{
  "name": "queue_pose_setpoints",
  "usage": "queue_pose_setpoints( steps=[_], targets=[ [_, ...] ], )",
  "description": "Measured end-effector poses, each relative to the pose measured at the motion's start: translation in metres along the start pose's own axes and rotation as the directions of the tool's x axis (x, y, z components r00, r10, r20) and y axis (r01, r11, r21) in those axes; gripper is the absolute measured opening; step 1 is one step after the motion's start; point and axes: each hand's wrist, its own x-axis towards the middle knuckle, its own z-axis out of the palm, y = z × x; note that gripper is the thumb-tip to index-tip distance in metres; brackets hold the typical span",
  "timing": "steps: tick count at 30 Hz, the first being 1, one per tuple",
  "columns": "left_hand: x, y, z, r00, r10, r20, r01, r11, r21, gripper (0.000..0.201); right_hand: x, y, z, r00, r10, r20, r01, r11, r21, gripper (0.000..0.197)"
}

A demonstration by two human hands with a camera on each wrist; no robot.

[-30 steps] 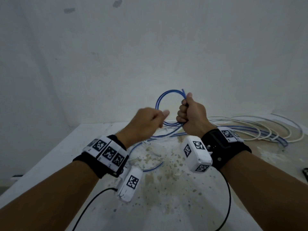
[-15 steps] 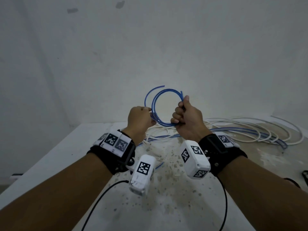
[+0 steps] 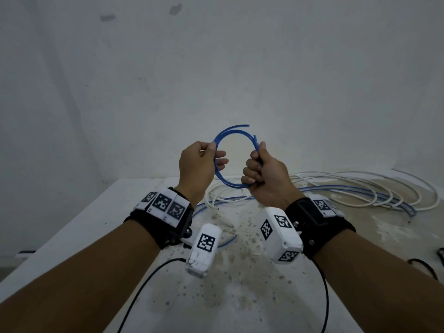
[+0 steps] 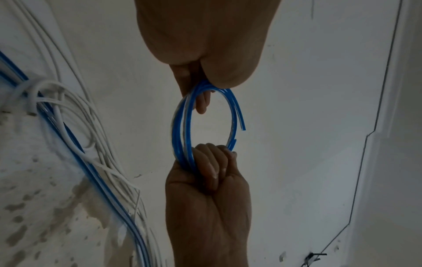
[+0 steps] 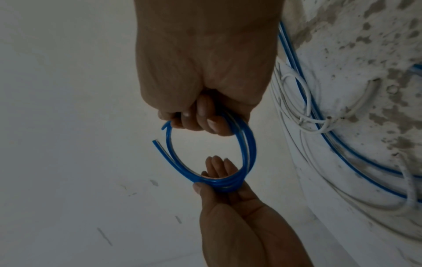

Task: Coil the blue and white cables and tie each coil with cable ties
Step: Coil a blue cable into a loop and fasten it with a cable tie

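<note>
So both hands are up off the table (image 3: pixel 72 236), holding a small ring of blue cable (image 3: pixel 234 162) between them, right in front of the wall. The left hand (image 3: pixel 195 164) is at the coil's 9 o'clock in the head view: thumb pressed down on the strands, the other fingers (image 3: pixel 221 157) laid out pretty straight behind them and poking through the ring, so it's a pinch. The right hand (image 3: pixel 266 174) is at about 4 o'clock on the coil, closed into a full fist around the strands, thumb up along the cable.

From the right wrist camera you can see a few turns bunched together where the left thumb sits, and one loose cut end sticking out at about 10 o'clock of the loop. In the head view that free end arcs over the top, near 12 o'clock.

The rest of the blue cable trails down to the table and runs off toward 3 o'clock, tangled up with the white cable (image 3: pixel 360 186), which lies in loose loops there. The tabletop is speckled and chipped under the hands.
</note>
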Motion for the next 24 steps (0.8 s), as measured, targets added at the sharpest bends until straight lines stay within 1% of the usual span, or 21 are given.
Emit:
queue_pose_setpoints(
  steps=[3, 6, 8, 12, 15, 17, 20, 24],
  targets=[
    [0.000, 0.002, -0.002, 0.999, 0.041, 0.008, -0.042, 0.999, 0.003, 0.023, 0.000, -0.001, -0.001, 1.000, 0.006, 0.009, -0.006, 1.000, -0.008, 0.044],
    [-0.003, 0.002, -0.006, 0.995, 0.090, 0.049, -0.092, 0.995, 0.044, 0.021, 0.000, -0.005, -0.004, 1.000, 0.018, 0.018, -0.018, 1.000, 0.003, 0.043],
    [-0.004, 0.001, -0.009, 0.993, 0.095, 0.069, -0.099, 0.993, 0.059, 0.021, 0.001, -0.008, -0.005, 1.000, 0.025, 0.017, -0.025, 1.000, 0.015, 0.043],
    [-0.005, 0.000, -0.010, 0.995, 0.053, 0.087, -0.053, 0.999, -0.007, 0.022, 0.002, -0.007, -0.008, 1.000, 0.028, 0.012, -0.029, 0.999, 0.020, 0.044],
    [-0.004, 0.002, -0.007, 0.998, 0.005, 0.057, -0.002, 0.998, -0.066, 0.020, 0.003, -0.003, -0.010, 1.000, 0.016, 0.004, -0.016, 0.998, 0.056, 0.044],
    [-0.001, 0.002, -0.006, 0.998, -0.045, 0.034, 0.048, 0.995, -0.091, 0.018, 0.005, -0.003, -0.012, 1.000, 0.005, -0.014, -0.004, 0.993, 0.117, 0.045],
    [0.001, -0.003, -0.009, 0.992, -0.126, -0.030, 0.123, 0.988, -0.088, 0.018, 0.007, -0.007, -0.015, 0.999, 0.007, -0.032, 0.000, 0.980, 0.197, 0.045],
    [0.001, -0.010, -0.012, 0.986, -0.137, -0.097, 0.136, 0.990, -0.023, 0.015, 0.005, -0.008, -0.013, 1.000, 0.020, -0.009, -0.019, 0.987, 0.161, 0.045]
  ],
)
